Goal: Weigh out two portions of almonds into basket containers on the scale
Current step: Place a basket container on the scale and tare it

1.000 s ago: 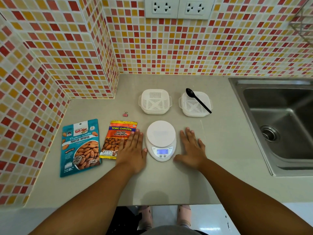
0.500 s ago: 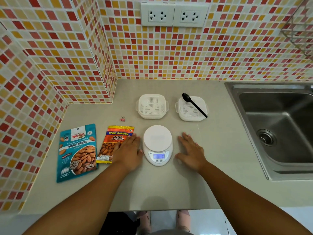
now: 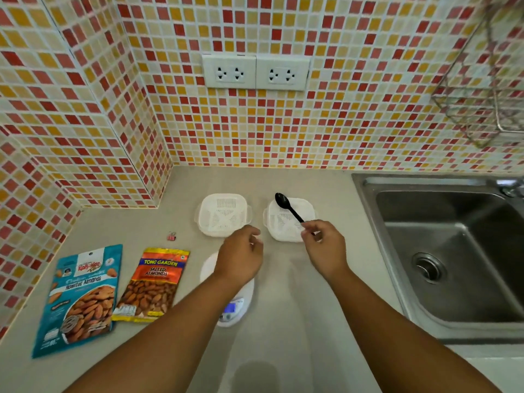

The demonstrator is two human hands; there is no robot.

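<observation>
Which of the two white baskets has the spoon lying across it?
The right basket, nearer the sink. The black spoon lies across it, its handle in the right hand. The left basket holds nothing.

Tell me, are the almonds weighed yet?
Not yet. Both almond bags lie unopened, both baskets are empty, and nothing sits on the scale. The right hand is pinching the black spoon lying across one basket. All weighing remains.
</observation>
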